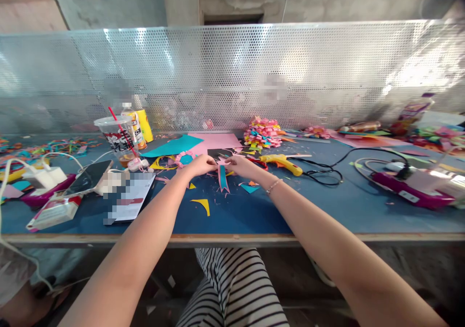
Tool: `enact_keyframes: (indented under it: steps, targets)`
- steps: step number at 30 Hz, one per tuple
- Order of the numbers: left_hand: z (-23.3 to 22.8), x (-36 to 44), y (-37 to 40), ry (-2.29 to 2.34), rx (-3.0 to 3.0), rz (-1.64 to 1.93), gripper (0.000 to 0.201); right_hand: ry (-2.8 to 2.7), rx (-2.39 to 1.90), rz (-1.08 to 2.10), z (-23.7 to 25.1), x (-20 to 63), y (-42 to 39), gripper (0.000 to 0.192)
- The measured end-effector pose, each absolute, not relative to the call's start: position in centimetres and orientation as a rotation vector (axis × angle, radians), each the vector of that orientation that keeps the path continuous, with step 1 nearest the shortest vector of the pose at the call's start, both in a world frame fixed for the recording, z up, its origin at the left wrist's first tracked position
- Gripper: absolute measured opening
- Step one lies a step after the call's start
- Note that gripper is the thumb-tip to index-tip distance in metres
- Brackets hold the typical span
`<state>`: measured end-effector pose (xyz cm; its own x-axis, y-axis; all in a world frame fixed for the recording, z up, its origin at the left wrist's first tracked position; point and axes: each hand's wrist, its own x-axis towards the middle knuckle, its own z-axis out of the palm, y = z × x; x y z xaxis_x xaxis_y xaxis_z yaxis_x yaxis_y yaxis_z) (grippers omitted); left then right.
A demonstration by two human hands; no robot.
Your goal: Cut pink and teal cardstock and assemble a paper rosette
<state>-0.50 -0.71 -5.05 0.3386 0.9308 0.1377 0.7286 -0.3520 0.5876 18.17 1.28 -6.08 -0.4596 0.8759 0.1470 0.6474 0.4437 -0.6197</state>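
Note:
Between my two hands is a paper ribbon tail (223,178), pink with a blue strip down its middle and a notched lower end. My left hand (204,164) pinches the ribbon's upper part from the left. From the other side, my right hand (240,165) pinches it too, fingertips close to the left ones. Beside my left hand lies a round paper rosette (186,159) with a pink ruffled edge and a blue centre. A yellow glue gun (281,162) rests to the right of my right hand.
Scattered around are a yellow paper scrap (203,205), a blue scrap (250,188) and a stack of paper flowers (262,134). On the left stand a plastic cup (116,135), a phone (134,198) and a white box (56,213). A purple power strip (410,191) and black cable (327,179) lie right.

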Motion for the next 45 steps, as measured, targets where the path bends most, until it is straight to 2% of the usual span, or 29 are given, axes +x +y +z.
enact_keyframes:
  steps: [5,8,18,30,40,45]
  targets:
    - [-5.1,-0.4,-0.7,1.383,2.147,0.717,0.029,-1.962,-1.14,1.233,-5.7,17.8,0.3,0.028]
    - [-5.1,-0.1,-0.8,1.331,2.122,0.75,0.026,-1.81,-1.084,1.325,-5.6,17.7,0.0,0.021]
    - [-5.0,0.4,-1.1,1.298,2.049,0.796,0.025,-1.729,-1.028,1.287,-5.3,18.0,0.5,0.008]
    - [-5.1,0.8,-1.2,1.182,1.895,0.865,0.014,-1.723,-1.025,1.206,-5.1,17.9,0.3,0.009]
    - [-4.5,1.3,-1.8,1.105,1.569,0.918,0.01,-1.758,-0.898,0.946,-5.8,18.0,1.4,0.012]
    - [-4.7,1.5,-1.8,1.021,1.627,0.928,0.011,-1.776,-0.855,0.782,-6.2,18.1,2.3,0.016]
